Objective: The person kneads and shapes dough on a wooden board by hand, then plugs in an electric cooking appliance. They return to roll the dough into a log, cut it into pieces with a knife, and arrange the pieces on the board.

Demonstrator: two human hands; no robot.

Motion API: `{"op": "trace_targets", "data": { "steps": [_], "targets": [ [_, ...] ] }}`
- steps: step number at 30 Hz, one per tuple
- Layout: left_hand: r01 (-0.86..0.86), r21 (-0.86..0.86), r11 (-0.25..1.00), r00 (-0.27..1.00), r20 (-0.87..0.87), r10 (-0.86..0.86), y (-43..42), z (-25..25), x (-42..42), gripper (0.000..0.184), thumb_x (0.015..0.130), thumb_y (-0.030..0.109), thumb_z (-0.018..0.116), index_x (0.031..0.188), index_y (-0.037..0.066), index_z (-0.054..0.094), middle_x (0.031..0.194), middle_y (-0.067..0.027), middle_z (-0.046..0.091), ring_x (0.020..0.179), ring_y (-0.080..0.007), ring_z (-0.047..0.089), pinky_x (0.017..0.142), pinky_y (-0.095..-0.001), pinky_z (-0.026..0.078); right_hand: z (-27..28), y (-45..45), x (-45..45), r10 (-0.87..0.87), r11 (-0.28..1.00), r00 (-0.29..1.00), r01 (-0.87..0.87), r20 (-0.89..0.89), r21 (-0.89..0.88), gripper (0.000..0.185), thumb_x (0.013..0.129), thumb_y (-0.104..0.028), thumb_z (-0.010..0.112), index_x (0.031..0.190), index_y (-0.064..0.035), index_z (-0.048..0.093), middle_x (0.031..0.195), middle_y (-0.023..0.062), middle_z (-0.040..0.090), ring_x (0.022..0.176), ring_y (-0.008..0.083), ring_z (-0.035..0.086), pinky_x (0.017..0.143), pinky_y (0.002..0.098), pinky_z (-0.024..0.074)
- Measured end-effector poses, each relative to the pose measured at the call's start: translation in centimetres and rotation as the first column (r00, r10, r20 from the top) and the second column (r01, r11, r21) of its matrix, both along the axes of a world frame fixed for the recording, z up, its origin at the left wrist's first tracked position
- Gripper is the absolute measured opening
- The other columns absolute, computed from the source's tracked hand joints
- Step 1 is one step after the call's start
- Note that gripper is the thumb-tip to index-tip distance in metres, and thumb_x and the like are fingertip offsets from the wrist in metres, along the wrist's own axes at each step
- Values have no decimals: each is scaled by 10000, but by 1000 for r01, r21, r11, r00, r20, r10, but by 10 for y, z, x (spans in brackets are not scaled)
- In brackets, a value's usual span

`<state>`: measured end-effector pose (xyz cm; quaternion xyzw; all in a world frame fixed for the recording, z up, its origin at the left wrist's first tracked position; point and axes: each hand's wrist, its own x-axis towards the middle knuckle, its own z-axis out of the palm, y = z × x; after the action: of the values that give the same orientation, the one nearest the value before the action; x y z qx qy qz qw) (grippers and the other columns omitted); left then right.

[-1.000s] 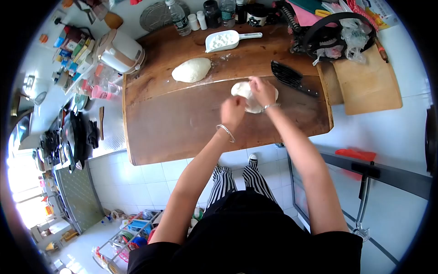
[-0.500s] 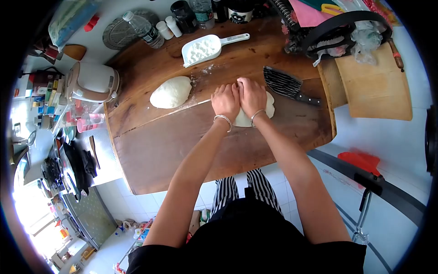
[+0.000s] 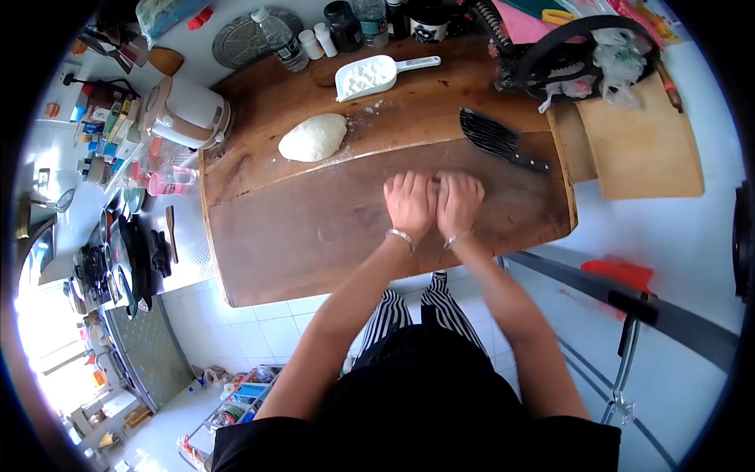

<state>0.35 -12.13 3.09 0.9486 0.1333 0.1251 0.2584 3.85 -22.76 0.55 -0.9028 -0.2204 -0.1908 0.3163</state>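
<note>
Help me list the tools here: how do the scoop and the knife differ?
The scoop is white; the knife looks dark with pale streaks. The scoop holds white powder; the knife carries nothing. The scoop's handle points right, the knife's toward the lower right. Both lie on the wooden table, unheld.

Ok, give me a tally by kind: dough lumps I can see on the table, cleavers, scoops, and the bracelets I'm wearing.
Dough lump: 1 in plain view; anything under your left hand and right hand is hidden
Cleaver: 1
Scoop: 1
Bracelets: 2
Total: 5
</note>
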Motion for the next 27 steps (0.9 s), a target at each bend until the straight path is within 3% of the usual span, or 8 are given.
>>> {"op": "trace_targets", "data": {
  "steps": [2,5,9,10,17,20,23,27],
  "targets": [
    [-11,9,1000,934,358,7,2,-41,-11,207,897,194,494,1024,116,636,1018,-108,631,1018,-308,553,914,-437,373,-12,6,-4,11,998,999,-13,49,57,165,911,-232,530,972,-136,650,961,37,657,956,260,572,915,445,359],
    [-9,50,999,940,340,-8,15,-48,11,241,900,200,491,1066,103,636,979,-97,611,960,-319,543,897,-451,372,-16,22,19,-1,998,992,-7,126,68,147,899,-225,544,950,-136,649,973,22,656,940,255,570,907,439,364],
    [29,38,999,991,129,-34,32,-45,55,202,932,218,480,942,77,625,921,-124,620,888,-332,561,825,-447,416,-19,34,57,-16,1000,999,15,35,12,134,901,-242,557,915,-130,631,951,43,655,914,262,584,856,427,387],
    [33,45,998,978,205,-41,36,-47,68,244,952,251,483,864,69,618,863,-137,626,837,-344,580,770,-452,445,-22,36,66,-49,996,999,48,-12,-71,139,907,-248,556,871,-128,615,937,56,658,889,272,593,834,428,397],
    [20,-68,997,996,88,-14,51,-40,107,333,968,314,460,876,59,653,910,-158,679,887,-356,632,819,-456,488,-20,58,103,-276,939,944,226,-178,-258,290,943,-319,507,765,-120,620,819,105,675,801,316,643,736,462,448],
    [111,-125,986,994,37,-107,60,-42,98,354,977,336,421,939,76,659,966,-176,685,939,-359,634,835,-459,493,-34,65,94,-369,920,921,344,-122,-186,281,917,-328,522,759,-123,633,798,112,676,803,326,654,690,485,461],
    [63,-169,984,977,-192,-95,97,-16,31,318,971,330,435,980,104,659,1001,-167,681,962,-361,629,842,-474,488,-33,102,32,-297,949,947,279,-123,-144,222,870,-293,562,741,-125,628,774,110,670,770,316,650,656,485,469],
    [-140,-142,980,985,84,152,203,-57,-93,251,942,283,499,955,100,669,956,-157,667,892,-380,627,777,-485,497,-19,209,-69,53,998,988,-59,-145,-34,140,809,-249,615,723,-139,616,742,84,648,692,305,617,643,460,466]
  ]
}}
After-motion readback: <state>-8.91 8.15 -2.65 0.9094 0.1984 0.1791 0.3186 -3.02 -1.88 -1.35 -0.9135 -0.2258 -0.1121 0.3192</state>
